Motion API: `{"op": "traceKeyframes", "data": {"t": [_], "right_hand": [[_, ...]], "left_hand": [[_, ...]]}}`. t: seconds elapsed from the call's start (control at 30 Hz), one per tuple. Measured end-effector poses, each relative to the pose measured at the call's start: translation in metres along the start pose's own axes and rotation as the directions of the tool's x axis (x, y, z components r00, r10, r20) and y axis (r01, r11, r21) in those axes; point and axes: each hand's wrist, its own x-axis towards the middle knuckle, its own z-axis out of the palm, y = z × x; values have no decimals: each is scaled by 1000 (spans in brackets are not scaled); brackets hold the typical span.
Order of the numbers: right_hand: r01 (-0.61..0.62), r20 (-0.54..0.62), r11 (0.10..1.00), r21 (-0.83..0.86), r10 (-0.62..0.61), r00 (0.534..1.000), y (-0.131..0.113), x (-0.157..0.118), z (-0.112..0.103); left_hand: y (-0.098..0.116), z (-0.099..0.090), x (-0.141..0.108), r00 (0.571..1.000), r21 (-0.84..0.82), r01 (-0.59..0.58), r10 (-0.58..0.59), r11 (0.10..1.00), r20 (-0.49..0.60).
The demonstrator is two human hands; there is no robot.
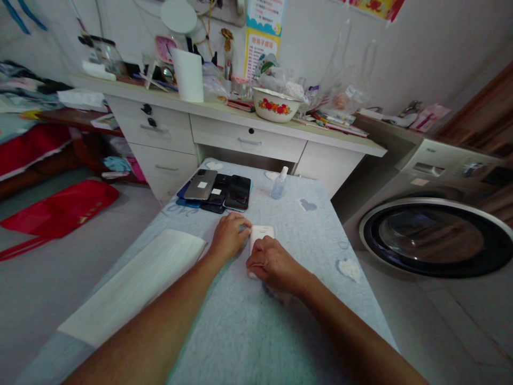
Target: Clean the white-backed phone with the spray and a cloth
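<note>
A white, phone-shaped slab (262, 231) with small print near its top lies flat on the cloth-covered table. At its upper left edge, the fingers and thumb of my left hand (233, 233) are closed and grip the side. My right hand (273, 263) is bent over its lower half with the fingers curled together. What those fingers hold, if anything, is hidden. Beyond my left hand lie several phones in stacks, among them a grey phone (201, 185) with a white sticker and a black phone (238, 192). A small clear spray bottle (278, 184) stands upright behind the slab.
White ribbed paper sheets (140, 283) lie on the table beside my left forearm. A white desk (160, 152) stands behind the table, with a flowered enamel bowl (276, 106) and a paper roll (189, 76) on top. A washing machine (425, 160) is at the right; a red bag (64, 211) lies left.
</note>
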Motion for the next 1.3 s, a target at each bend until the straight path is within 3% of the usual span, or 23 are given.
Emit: {"op": "traceKeyframes", "data": {"t": [0.3, 0.73, 1.03, 1.3], "right_hand": [[42, -14, 998, 46, -41, 999, -5, -10, 3], [-153, -149, 988, -30, 147, 978, 9, 4, 15], [-63, -75, 996, 67, 68, 995, 0, -6, 6], [0, -68, 1000, 29, 2, 998, -9, -8, 7]], "left_hand": [[-1, 0, 0, 1000, 19, -3, 3, 1000, 13], [-2, 0, -2, 999, 50, -32, 30, 998, 31], [-2, 1, -2, 999, 46, -19, 17, 999, 32], [1, -2, -2, 999, 59, -14, 12, 998, 48]]}}
